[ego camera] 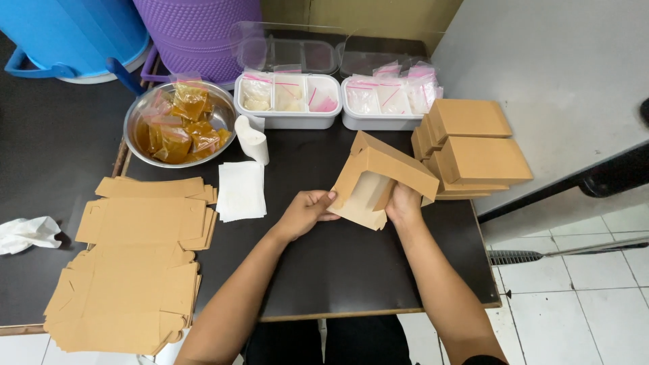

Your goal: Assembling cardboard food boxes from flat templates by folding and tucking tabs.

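Both hands on a half-folded box, mid-frame.
Left hand grips its left edge, right hand clamps the right side; flat blanks lower left, finished boxes right.

Worktop: a dark worktop with a pale wooden front edge.
Neighbouring surface: a grey table beside it, on the right.
Floor: white tiles with dark joints.
Wall: yellowish panel behind.
Light: even, soft.
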